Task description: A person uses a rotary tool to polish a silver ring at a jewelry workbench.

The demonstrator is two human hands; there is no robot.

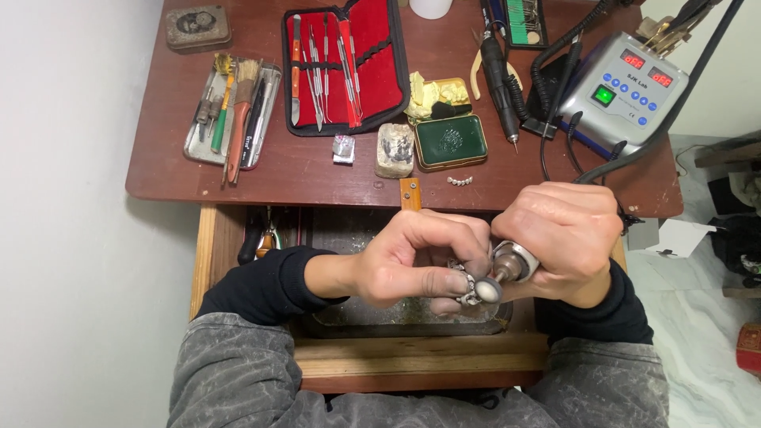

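My left hand (416, 257) pinches a small silvery metal piece (469, 292) between thumb and fingers, over an open wooden drawer (412, 349). My right hand (567, 238) grips a rotary handpiece (515, 261) whose round grey polishing wheel (488, 290) touches the metal piece. A black cable runs from my right hand up to a grey control box (626, 91) with red displays and a green lit button.
On the brown desk (317, 170) lie a red-lined case of metal hand tools (345, 63), a metal tray with brushes (231, 111), a green tin (450, 141), a second black handpiece (498, 75), a small row of teeth (460, 181) and a decorated tin (198, 28).
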